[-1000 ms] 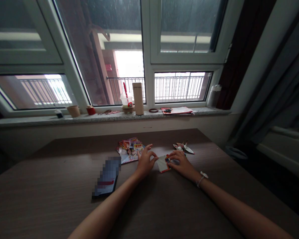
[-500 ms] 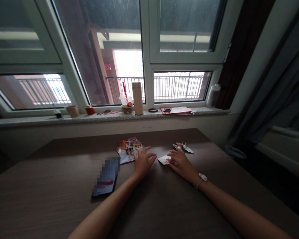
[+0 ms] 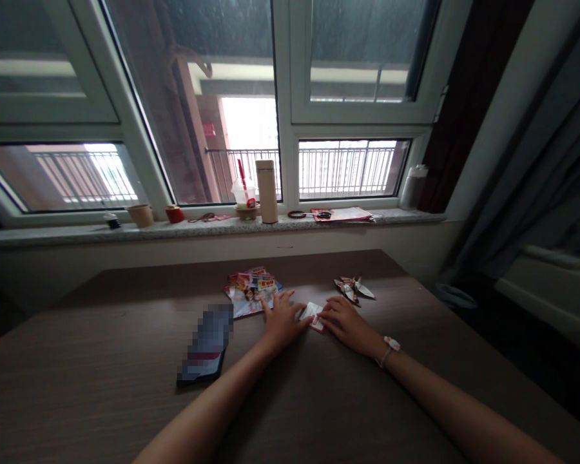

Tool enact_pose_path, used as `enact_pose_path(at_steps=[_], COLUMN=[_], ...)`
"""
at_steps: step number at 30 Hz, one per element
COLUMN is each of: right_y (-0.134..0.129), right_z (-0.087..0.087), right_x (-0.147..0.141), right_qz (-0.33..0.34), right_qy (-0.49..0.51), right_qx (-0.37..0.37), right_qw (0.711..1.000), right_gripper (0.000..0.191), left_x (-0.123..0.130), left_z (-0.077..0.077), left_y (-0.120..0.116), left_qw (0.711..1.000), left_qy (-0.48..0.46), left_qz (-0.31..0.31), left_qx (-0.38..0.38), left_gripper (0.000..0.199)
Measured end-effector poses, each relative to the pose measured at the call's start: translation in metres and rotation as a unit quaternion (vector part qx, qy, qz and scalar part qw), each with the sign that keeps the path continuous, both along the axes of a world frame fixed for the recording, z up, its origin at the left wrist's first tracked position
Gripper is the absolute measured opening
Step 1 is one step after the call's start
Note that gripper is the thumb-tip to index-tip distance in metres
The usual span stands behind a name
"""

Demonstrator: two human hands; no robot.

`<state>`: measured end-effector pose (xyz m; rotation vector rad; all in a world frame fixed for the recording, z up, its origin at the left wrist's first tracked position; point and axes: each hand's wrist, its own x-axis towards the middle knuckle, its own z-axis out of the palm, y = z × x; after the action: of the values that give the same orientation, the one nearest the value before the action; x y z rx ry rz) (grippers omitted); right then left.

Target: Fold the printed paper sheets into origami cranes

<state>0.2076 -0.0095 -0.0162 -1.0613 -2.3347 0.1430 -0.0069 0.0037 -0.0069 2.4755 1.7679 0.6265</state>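
- Phone (image 3: 205,351): lies flat on a dark wooden table (image 3: 101,341), its screen blurred; it is the landmark here.
- Printed papers (image 3: 246,303): a colourful, loose pile beyond the phone and to its right; they look flat and, I judge, unworked.
- Left hand (image 3: 284,319): right of the phone, fingers loosely spread, thumb at the near left edge of a small white paper. Whether it pinches or only presses, I cannot tell.
- White paper (image 3: 313,309): on the table, well to the right of the phone, between both hands; pale, with red marks. It looks partly folded, its shaping apparently unfinished.
- Right hand (image 3: 347,320): farther right of the phone, fingers bent close together, tips on the paper's right side; whether they grip it is hidden.
- Pointed paper pieces (image 3: 365,288): farthest right of the phone and beyond it, apart from both hands; seemingly already folded.
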Motion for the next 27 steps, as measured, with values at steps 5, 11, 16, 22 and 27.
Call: enact_pose_path(at_steps=[5, 11, 16, 22, 27], right_y=[0.0029, 0.0069, 0.0081, 0.0088, 0.0062], right_z=[-0.0044, -0.0079, -0.0094, -0.0070, -0.0017], right_x=[-0.0002, -0.0037, -0.0087, -0.0092, -0.0078], right_qz=[-0.010, -0.065, -0.115, -0.135, -0.160], right_qy=[0.007, -0.031, -0.088, -0.108, -0.095], right_qx=[0.007, 0.012, 0.009, 0.000, 0.018], right_qw=[1.000, 0.997, 0.989, 0.985, 0.982], right_gripper=[0.021, 0.031, 0.038, 0.037, 0.030], left_x=[0.0021, 0.0014, -0.0004, -0.0013, -0.0017], left_z=[0.0006, -0.0004, 0.0013, 0.0067, 0.0075], left_y=[-0.0006, 0.0012, 0.0013, -0.0007, -0.0022], left_qw=[1.000, 0.998, 0.997, 0.998, 0.998], left_qy=[0.020, 0.058, 0.071, 0.055, 0.059], left_qz=[-0.008, -0.009, -0.014, -0.004, 0.005], left_qx=[-0.003, -0.010, -0.007, -0.018, -0.005], left_gripper=[0.035, 0.039, 0.042, 0.045, 0.046])
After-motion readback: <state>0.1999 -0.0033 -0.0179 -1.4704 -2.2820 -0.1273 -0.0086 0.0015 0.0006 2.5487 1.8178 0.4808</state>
